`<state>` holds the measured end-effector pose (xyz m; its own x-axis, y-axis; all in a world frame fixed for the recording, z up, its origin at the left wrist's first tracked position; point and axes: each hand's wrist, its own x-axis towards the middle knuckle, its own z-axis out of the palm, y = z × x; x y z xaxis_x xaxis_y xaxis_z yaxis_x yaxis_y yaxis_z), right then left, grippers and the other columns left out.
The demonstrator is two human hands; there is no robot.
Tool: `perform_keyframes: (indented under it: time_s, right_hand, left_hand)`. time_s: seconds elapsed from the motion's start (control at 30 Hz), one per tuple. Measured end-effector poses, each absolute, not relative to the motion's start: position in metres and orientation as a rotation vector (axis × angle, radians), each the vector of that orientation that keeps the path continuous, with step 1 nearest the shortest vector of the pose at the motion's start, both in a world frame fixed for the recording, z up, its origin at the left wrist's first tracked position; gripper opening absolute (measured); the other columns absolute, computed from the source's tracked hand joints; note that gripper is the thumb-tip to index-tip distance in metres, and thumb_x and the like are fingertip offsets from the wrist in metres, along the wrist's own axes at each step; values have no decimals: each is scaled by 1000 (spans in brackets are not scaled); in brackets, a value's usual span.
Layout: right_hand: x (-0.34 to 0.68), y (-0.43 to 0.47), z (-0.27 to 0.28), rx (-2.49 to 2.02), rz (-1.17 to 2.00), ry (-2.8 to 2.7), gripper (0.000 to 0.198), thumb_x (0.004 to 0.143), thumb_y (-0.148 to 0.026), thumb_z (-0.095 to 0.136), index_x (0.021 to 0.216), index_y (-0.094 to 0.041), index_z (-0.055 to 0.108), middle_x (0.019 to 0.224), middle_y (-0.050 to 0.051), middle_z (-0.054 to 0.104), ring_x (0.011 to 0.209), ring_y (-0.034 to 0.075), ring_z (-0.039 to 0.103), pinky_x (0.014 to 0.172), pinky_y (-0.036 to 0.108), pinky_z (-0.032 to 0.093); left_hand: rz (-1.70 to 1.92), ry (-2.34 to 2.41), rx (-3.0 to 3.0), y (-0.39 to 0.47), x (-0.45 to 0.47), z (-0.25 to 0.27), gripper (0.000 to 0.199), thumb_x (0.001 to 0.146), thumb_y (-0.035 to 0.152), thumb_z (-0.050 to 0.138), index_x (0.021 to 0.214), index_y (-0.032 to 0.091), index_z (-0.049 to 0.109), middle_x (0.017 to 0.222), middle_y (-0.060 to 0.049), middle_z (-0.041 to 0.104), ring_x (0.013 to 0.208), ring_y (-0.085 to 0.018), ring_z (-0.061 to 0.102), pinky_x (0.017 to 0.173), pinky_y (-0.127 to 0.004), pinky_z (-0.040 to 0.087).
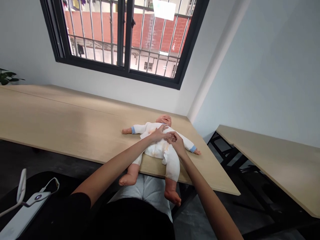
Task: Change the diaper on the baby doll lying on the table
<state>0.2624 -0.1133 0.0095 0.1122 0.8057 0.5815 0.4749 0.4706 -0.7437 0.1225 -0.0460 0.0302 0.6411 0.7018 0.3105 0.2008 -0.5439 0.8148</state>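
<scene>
A baby doll lies on its back on the table, its head towards the wall and its legs hanging over the near edge. It wears a white long-sleeved outfit with blue cuffs and a white diaper around its hips. My left hand rests over the doll's belly, fingers stretched out. Beside it my right hand has bent, closed fingers at the doll's waist, touching or nearly touching the left fingertips. Whatever the right fingers pinch is too small and hidden to make out.
The light wooden table runs along the wall beneath a barred window. A second table stands at the right, across a gap. At lower left lies a white power bank with a cable. A plant shows at far left.
</scene>
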Motion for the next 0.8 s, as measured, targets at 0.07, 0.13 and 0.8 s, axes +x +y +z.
perform_keyframes:
  time_s: [0.07, 0.13, 0.8]
  right_hand:
    - [261, -113, 9, -1146, 362, -1449, 35, 69, -42, 70, 93, -18, 61, 71, -1, 55, 60, 12, 46, 56, 24, 40]
    - [261, -114, 9, -1142, 317, -1364, 36, 69, -45, 71, 91, -18, 60, 71, -1, 53, 60, 11, 46, 57, 24, 41]
    - [269, -138, 24, -1099, 0, -965, 31, 85, -50, 53, 91, -19, 50, 80, 2, 55, 68, 14, 52, 65, 27, 45]
  left_hand:
    - [814, 679, 2019, -43, 123, 29, 61, 82, 23, 54, 139, 21, 32, 147, -16, 40, 115, -22, 59, 96, -38, 47]
    - [800, 664, 2003, -41, 122, 29, 63, 78, 18, 58, 137, 22, 36, 144, -14, 45, 122, -23, 53, 103, -42, 41]
    - [1195, 380, 1683, -138, 30, 87, 20, 83, 32, 58, 101, 24, 63, 111, -4, 68, 109, -22, 61, 97, -37, 47]
